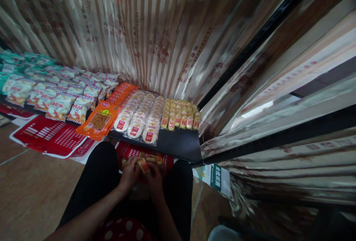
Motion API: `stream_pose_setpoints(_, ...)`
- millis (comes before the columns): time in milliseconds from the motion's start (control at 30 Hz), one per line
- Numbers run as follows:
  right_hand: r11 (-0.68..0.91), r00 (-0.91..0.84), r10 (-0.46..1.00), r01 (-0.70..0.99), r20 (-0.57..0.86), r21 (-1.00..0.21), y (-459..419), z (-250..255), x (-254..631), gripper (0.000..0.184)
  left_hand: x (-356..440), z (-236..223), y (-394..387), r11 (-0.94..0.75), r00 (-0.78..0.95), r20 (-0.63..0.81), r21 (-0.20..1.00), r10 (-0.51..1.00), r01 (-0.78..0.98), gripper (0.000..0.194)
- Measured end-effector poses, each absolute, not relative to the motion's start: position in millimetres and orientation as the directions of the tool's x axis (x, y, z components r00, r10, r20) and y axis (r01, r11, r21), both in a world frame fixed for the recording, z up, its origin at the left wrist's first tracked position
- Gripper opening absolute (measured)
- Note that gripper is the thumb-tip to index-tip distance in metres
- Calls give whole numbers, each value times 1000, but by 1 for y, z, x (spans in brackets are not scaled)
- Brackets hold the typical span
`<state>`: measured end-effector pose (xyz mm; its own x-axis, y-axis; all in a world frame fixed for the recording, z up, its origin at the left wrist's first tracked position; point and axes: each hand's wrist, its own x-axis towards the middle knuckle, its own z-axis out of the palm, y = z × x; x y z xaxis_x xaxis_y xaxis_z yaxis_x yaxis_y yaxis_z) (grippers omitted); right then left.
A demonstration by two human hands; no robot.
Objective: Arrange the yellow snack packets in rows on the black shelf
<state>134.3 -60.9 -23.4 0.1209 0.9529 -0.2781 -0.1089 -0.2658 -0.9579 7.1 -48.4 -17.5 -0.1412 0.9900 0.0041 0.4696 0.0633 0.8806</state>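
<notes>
Between my knees, my left hand (130, 173) and my right hand (154, 180) are closed on one small wrapped snack (143, 165) with an orange-red label. Just beyond them is a red basket (167, 162), partly hidden by my hands and the shelf, with several similar yellow packs (151, 158) in it. Above on the black shelf (178, 142), rows of small yellow wrapped snacks (183, 119) stand at the right end. Beside these lie three rows of round white crackers (135, 129) in clear wrappers with red labels.
Orange snack bags (100, 119) overlap left of the crackers, then white pouches (59, 105) and green packs (41, 59). Another red basket (51, 137) sits below the shelf. Striped plastic sheeting (155, 29) hangs behind; a dark post (222, 85) rises at the shelf's right end.
</notes>
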Motion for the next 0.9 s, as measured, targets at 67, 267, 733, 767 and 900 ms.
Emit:
stream_pose_setpoints(67, -257, 109, 959, -67, -264, -964, -62, -22, 134, 28, 8, -14, -49, 72, -135, -11, 886, 991, 457, 31)
stream_pose_setpoints(267, -226, 92, 969, -61, -231, -972, -65, -20, 133, 29, 11, -6, -50, 76, -105, -34, 904, 994, 421, 30)
stream_pose_setpoints(733, -209, 95, 973, -10, -209, -978, -65, -14, 143, 30, 25, 0, -53, -21, -141, 86, 912, 986, 410, 32)
stream_pose_setpoints(767, -203, 81, 976, -14, -203, -979, -65, -12, 144, 29, 26, 3, -53, -26, -137, 92, 909, 986, 416, 32)
stream_pose_setpoints(900, -198, 105, 975, 18, -195, -980, -62, -4, 150, 27, 32, 15, -50, -65, -97, 118, 900, 988, 430, 30)
